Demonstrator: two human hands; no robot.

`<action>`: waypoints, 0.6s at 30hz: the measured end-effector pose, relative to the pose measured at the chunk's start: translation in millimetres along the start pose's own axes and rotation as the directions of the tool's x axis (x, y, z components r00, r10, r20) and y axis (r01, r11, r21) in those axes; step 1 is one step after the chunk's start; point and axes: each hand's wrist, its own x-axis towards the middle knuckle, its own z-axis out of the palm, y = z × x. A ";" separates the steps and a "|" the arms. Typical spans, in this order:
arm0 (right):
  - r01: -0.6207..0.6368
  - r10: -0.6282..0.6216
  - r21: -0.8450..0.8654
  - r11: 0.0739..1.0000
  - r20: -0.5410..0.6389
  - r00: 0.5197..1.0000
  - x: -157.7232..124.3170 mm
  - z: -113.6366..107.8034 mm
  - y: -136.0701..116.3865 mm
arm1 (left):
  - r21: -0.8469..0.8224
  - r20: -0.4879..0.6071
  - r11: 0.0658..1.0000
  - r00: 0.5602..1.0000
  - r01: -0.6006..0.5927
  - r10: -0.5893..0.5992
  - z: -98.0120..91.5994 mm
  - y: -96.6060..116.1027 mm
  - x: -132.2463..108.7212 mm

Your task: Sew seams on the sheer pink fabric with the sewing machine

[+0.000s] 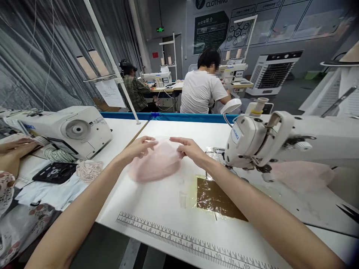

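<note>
A piece of sheer pale pink fabric [157, 164] is raised over the white sewing table [157, 201], its lower edge smeared by motion. My left hand [141, 147] grips its upper left side with loosely bent fingers. On the upper right, my right hand [190, 149] pinches the cloth, thumb against curled fingers and index finger stretched out along the top. Just right of my right hand stands a white sewing machine [238, 142]. My right forearm crosses a brown taped-down patch [213, 196] in front of the machine.
More pink fabric [303, 173] lies behind the needle area, and black-tipped snips [349, 213] rest at the right edge. A printed ruler [179, 239] runs along the front. At left are another machine [81, 129] and a co-worker's hand [19, 147]. Two people sit ahead.
</note>
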 end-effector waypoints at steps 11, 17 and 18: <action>-0.056 0.067 -0.112 0.992 0.095 0.993 8.3 1.4 18.4 | 0.538 -0.221 0.821 0.908 -0.191 0.356 18.7 -14.1 -23.4; -0.048 0.086 -0.294 0.955 0.118 0.989 11.9 1.4 22.8 | 0.564 0.002 0.786 0.953 -0.252 0.304 46.0 -24.2 -31.9; -0.042 0.086 -0.336 0.941 0.118 0.989 12.4 0.9 25.0 | 0.568 0.011 0.791 0.963 -0.228 0.269 45.8 -29.7 -30.0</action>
